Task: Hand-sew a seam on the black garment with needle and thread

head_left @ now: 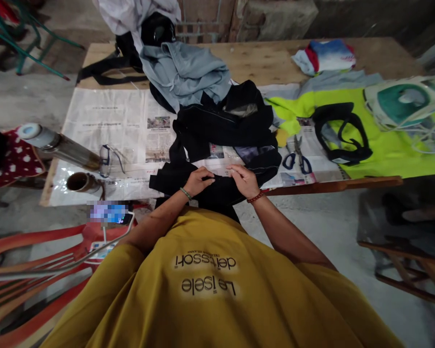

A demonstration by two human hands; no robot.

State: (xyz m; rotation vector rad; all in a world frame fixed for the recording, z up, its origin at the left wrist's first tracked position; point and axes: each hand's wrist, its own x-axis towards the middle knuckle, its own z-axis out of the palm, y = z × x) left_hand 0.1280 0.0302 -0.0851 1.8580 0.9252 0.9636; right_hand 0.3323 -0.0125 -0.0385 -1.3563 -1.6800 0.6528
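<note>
The mustard shirt [210, 319] bears upside-down lettering: "Leisele" and, broken by a fold, a word ending in "ssori" (a smaller line is blurred). Newspaper [105, 113] at the table's [257, 55] left edge has print too small to read.

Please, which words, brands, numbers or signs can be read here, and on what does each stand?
"Le isele": mustard shirt, upside down; one middle letter uncertain.
"de...ssori": same shirt, next line; creased middle unclear.
Third, smaller shirt line: too blurred to read surely.
Newspapers: print too small.
Phone screen: pixelated, unreadable.
Folded cloth: reddish marks, too blurred.
</note>
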